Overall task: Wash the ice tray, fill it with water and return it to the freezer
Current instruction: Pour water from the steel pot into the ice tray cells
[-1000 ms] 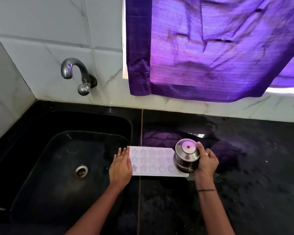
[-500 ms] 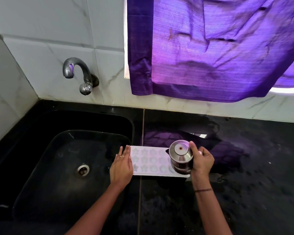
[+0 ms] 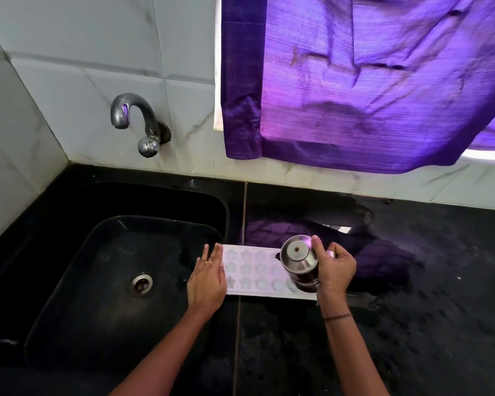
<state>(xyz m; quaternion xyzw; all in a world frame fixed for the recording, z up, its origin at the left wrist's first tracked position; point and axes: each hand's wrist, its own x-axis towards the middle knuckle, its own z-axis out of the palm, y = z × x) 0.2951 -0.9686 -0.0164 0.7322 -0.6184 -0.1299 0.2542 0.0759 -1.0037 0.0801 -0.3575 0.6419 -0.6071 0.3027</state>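
The right hand (image 3: 336,270) is gripping a steel cup (image 3: 297,260), holding it tipped over the tray (image 3: 252,271) just to its left. The left hand (image 3: 207,278) is lying flat, fingers straight, on the tray's far end. The tray is sitting on the counter (image 3: 412,338) between both hands; whether its cells are holding water cannot be told.

Ice tray (image 3: 252,271) end behind cup (image 3: 297,260)

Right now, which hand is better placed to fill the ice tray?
Right. The right hand grips the steel cup tipped over the ice tray; the left hand lies flat at its end.
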